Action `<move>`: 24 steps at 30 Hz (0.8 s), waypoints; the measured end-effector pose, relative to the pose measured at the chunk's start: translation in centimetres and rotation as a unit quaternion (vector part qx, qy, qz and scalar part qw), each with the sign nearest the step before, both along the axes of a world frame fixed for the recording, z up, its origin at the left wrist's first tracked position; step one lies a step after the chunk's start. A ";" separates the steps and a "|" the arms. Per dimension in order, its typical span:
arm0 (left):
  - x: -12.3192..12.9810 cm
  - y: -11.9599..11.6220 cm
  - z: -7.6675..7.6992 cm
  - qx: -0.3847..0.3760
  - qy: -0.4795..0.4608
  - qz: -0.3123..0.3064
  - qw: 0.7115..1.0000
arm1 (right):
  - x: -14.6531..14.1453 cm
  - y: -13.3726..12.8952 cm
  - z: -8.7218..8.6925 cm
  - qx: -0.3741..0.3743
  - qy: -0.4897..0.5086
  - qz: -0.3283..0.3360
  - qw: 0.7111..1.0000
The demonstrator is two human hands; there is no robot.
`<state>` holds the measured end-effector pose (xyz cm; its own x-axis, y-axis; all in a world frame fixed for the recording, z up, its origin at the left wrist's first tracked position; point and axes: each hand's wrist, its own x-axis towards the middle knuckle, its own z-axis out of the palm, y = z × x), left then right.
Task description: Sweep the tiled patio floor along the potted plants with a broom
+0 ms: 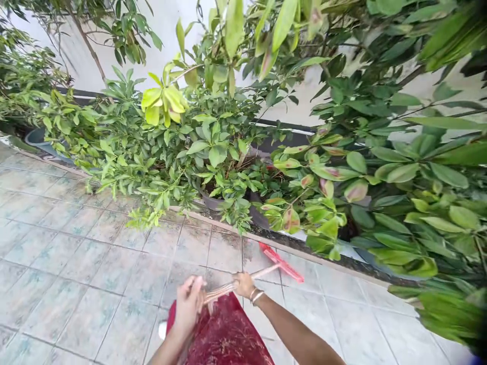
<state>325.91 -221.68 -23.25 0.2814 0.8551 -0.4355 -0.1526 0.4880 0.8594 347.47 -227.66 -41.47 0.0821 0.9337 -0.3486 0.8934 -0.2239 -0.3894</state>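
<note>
Across the front of my body runs the light wooden handle [221, 292] of a long-handled floor tool. Its red crosswise head [282, 262] rests on the tiles near the planter edge; whether it is a brush or a squeegee I cannot make out. My right hand [243, 285], with bangles at the wrist, is closed around the handle partway along. Nearer the other end, my left hand [189, 300] is curled around the handle, slightly blurred. Dark red clothing [224, 334] shows below both hands.
Leafy potted plants [213, 147] line the white wall [167, 30]. A low planter edge [198, 217] borders the pale tiled floor [114, 263]. Branches with broad leaves [411, 172] reach out on the right. A bluish pot [41, 142] stands at the far left.
</note>
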 end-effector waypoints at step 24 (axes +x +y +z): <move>2.7 -5.8 6.2 0.065 -0.001 0.011 0.998 | 1.3 -1.0 1.5 0.045 0.049 0.061 0.996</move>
